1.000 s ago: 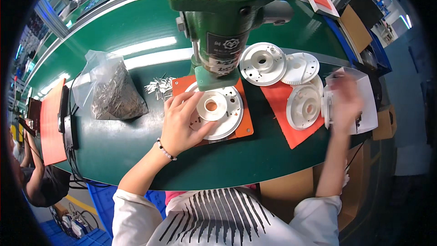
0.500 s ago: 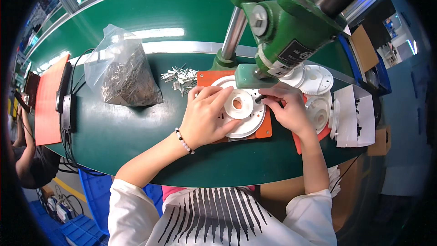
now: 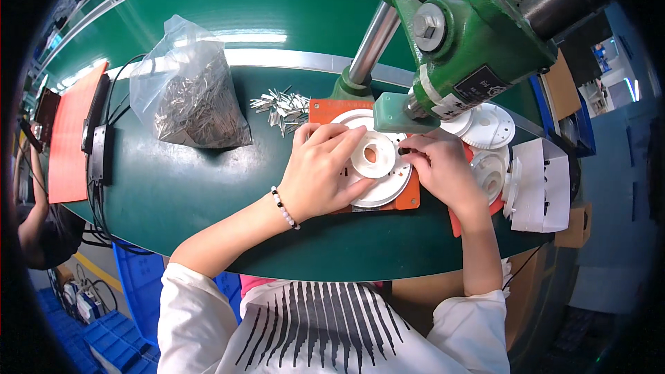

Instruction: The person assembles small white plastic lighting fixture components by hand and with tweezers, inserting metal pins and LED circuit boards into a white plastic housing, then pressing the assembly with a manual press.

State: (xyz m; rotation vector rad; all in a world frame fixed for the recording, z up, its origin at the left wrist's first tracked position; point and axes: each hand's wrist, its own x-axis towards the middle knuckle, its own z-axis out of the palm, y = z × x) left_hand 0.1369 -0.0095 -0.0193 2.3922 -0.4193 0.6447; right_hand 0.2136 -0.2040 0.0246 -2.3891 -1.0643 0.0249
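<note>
A round white plastic disc [image 3: 379,197] with a raised ring-shaped hub [image 3: 386,165] lies on an orange plate [image 3: 410,199] under the green press head. My left hand [image 3: 313,172] grips the disc, thumb and fingers curled around the near and left sides of the hub. At the disc's right side, my right hand [image 3: 449,172] pinches a small black part [image 3: 404,152] between thumb and fingertips. That part is mostly covered by the fingers, so its exact kind is hidden. A pale green block [image 3: 402,115] on the press hangs just above and behind the fingers.
The green press [image 3: 471,41] fills the upper right. Left of it lie loose metal pins [image 3: 282,109] and a clear bag of pins [image 3: 201,111]. White discs [image 3: 490,127] are stacked at right, beside a white box [image 3: 542,187] with black parts. Another person's arm [image 3: 34,180] shows far left.
The whole view has shifted slightly, so the press and plate appear a little further right. Both hands keep nearly the same hold at the disc.
</note>
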